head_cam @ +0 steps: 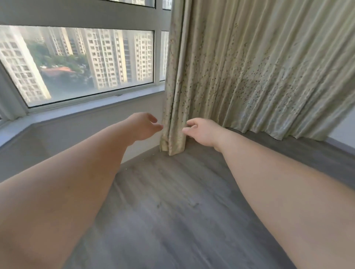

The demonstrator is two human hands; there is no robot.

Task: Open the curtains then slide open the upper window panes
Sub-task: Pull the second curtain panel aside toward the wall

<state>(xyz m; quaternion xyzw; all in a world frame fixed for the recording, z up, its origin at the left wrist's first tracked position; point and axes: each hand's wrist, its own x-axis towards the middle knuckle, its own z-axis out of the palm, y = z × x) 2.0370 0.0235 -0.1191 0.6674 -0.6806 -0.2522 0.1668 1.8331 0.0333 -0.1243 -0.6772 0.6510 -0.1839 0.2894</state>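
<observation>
A pale green patterned curtain [249, 67] hangs over the right part of the window and reaches almost to the floor. Its gathered left edge [175, 122] hangs between my two hands. My left hand [142, 125] is stretched out just left of that edge, fingers relaxed, fingertips at the fabric. My right hand [201, 131] is just right of it, fingers loosely curled, holding nothing. The lower window pane [86, 63] is uncovered and shows tower blocks outside. Only a strip of the upper panes [134, 2] shows at the top.
A grey window frame bar [76, 17] separates upper and lower panes. A white sill [67, 113] runs below the glass, above a low wall [86, 132]. Grey wood floor [163, 211] lies underfoot. Another curtain edge [7, 103] hangs at the far left.
</observation>
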